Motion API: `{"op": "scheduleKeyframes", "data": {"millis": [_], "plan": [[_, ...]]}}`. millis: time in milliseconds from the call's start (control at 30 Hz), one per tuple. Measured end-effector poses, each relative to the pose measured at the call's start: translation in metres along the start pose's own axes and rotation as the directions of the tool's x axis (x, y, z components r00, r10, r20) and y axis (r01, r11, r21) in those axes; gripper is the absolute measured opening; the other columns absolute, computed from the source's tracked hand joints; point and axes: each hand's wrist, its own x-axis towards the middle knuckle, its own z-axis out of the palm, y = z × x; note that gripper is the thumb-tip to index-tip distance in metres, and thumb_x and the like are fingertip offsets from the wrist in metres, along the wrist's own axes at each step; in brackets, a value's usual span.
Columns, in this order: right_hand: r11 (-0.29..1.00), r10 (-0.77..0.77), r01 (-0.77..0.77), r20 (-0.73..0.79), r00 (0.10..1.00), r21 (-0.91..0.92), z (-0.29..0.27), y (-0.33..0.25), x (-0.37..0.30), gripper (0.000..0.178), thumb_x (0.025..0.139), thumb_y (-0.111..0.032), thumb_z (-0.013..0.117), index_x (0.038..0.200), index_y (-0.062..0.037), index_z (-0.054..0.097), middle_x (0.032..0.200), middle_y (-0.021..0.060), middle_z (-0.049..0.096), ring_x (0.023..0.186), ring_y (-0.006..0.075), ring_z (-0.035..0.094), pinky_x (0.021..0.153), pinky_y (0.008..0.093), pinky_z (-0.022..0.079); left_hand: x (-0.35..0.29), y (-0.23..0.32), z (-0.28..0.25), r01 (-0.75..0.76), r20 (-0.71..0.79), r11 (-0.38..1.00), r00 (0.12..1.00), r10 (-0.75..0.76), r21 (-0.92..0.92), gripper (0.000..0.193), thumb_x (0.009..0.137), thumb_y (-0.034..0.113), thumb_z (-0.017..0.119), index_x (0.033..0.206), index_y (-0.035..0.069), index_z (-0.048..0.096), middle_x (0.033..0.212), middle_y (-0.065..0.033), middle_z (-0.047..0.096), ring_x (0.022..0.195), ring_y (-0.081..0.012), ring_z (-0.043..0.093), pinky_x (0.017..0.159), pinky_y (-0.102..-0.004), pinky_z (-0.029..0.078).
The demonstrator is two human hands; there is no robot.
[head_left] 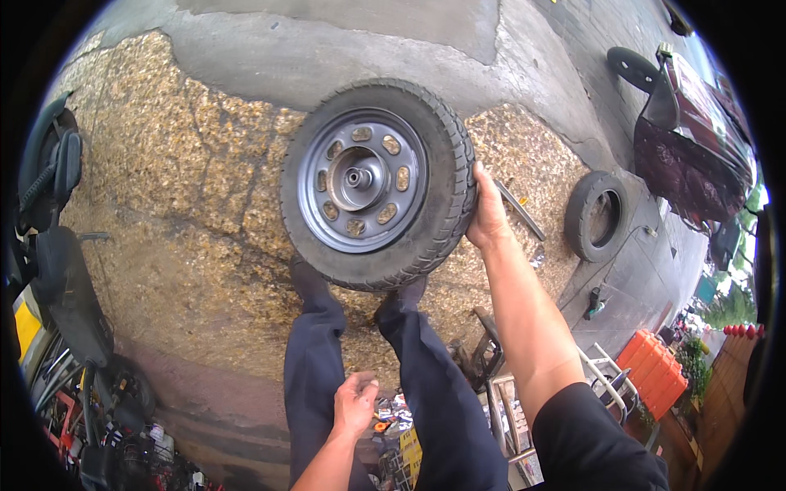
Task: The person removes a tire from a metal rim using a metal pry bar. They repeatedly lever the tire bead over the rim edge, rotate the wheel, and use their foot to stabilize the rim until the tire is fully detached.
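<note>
A wheel [358,239] with a black treaded tyre and a grey slotted steel rim faces up at me in the middle, with a hub bearing at its centre. My right hand [488,211] grips the tyre's right edge, thumb on the near sidewall and the other fingers hidden behind the tread. The wheel covers the toes of my shoes; whether it rests on the ground is hidden. My left hand [355,403] hangs low in front of my dark trousers, apart from the wheel. Its fingers are loosely curled closed, and nothing shows in them.
A metal bar [521,211] lies right of the wheel. Farther right is a loose tyre [596,216], with a covered motorbike [692,143] beyond. An orange crate [652,373] and a metal frame [509,417] stand at the lower right. Another motorbike [65,290] lines the left edge.
</note>
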Motion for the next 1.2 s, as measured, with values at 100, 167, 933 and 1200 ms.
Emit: {"op": "scheduleKeyframes", "data": {"millis": [100,167,933,1200], "plan": [[0.982,0.015,-0.039,-0.133,0.991,-0.183,-0.041,0.004,-0.005,0.077,0.089,-0.054,0.063,0.144,-0.0035,0.044,0.146,0.0172,0.048,0.129,0.0334,0.049,0.108,0.0523,0.037,0.002,0.004,0.000,0.042,-0.006,0.999,0.999,-0.042,0.019,0.032,0.089,0.016,0.064,0.114,-0.004,0.066,0.093,-0.0135,0.072,0.084,-0.0154,0.066,0.076,-0.0301,0.051],[0.970,0.023,-0.060,-0.156,0.987,-0.235,-0.061,0.008,-0.010,0.081,0.088,-0.053,0.064,0.146,-0.0016,0.041,0.149,0.0192,0.044,0.130,0.0351,0.048,0.110,0.0533,0.035,0.003,0.008,-0.004,-0.007,-0.023,0.998,1.000,0.008,0.058,0.032,0.089,0.016,0.063,0.114,-0.003,0.066,0.093,-0.0139,0.072,0.085,-0.0162,0.066,0.077,-0.0309,0.051],[0.648,0.324,-0.477,-0.353,0.878,-0.593,-0.185,0.022,-0.372,0.036,0.094,-0.026,0.064,0.114,0.0040,0.060,0.092,0.0107,0.068,0.077,0.0180,0.066,0.065,0.0308,0.053,-0.157,0.041,0.018,-0.242,-0.187,0.968,0.956,0.226,-0.066,0.033,0.094,0.014,0.058,0.122,-0.003,0.059,0.099,-0.0114,0.068,0.082,-0.0168,0.066,0.071,-0.0297,0.055],[0.638,0.278,-0.515,-0.452,0.848,-0.573,-0.198,0.032,-0.464,0.030,0.092,-0.025,0.066,0.102,0.0032,0.064,0.085,0.0092,0.069,0.070,0.0169,0.065,0.060,0.0315,0.052,-0.198,-0.031,-0.029,-0.295,-0.274,0.949,0.927,0.256,-0.112,0.032,0.094,0.011,0.058,0.122,-0.004,0.059,0.097,-0.0127,0.068,0.079,-0.0198,0.067,0.067,-0.0309,0.054]]}}
